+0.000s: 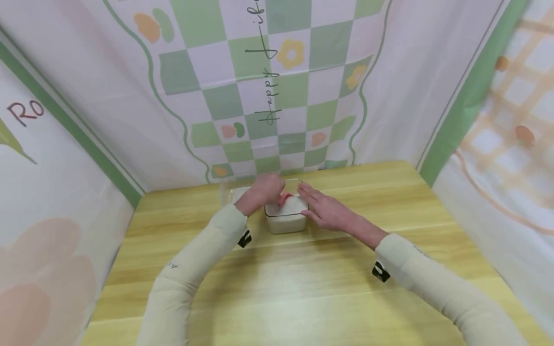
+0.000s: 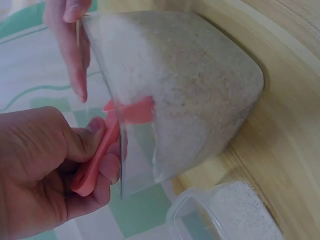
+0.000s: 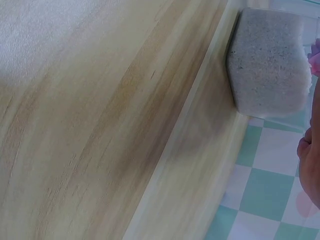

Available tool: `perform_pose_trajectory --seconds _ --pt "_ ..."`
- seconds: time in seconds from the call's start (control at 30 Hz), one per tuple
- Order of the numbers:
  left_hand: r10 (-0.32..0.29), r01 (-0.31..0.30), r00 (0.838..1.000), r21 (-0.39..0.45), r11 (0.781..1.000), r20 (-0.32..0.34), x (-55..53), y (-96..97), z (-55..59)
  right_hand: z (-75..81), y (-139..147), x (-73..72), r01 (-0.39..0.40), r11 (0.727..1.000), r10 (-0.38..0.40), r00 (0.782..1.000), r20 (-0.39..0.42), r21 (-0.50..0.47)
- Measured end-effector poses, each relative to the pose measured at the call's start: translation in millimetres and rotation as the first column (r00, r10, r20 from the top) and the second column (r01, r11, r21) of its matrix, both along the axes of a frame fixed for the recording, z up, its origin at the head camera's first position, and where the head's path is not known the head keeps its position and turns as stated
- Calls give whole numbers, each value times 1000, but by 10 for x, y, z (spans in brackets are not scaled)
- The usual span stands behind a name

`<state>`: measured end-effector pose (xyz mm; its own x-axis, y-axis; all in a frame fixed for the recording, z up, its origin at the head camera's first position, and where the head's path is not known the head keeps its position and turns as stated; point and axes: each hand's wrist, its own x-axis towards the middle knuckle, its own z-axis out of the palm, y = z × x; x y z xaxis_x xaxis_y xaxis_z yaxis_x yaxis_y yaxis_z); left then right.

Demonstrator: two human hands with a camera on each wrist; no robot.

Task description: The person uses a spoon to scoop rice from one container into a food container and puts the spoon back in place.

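A clear square container [image 1: 287, 225] filled with white, rice-like grains stands near the far edge of the table. My left hand [image 1: 266, 190] is over its left side, holding a coral-pink scoop [image 2: 95, 165] by the handle between thumb and curled fingers. The scoop's head reaches past the rim and shows through the clear wall at the grain surface. On the opposite side, my right hand [image 1: 324, 209] is at the container's right rim with fingers extended. Grain fills much of the container [image 3: 270, 60] in the right wrist view.
Left of the container is a second clear tub [image 2: 240, 210] with white grains in it, partly behind my left forearm in the head view. The wooden table [image 1: 277, 288] ends at a checkered curtain [image 1: 294, 96], with more printed cloth on both sides.
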<state>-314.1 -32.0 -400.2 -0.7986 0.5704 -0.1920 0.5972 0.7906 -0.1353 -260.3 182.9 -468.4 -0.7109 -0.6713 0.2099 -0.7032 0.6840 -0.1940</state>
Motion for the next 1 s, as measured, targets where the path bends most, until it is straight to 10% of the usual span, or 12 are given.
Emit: perform_pose_trajectory --seconds 0.43,1.0 --pt "51 -71 986 125 990 156 74 -169 130 10 19 -5 8 1000 -8 1000 11 4" --pt "146 -334 877 364 869 458 128 -499 88 15 -16 7 18 1000 -18 999 27 10"
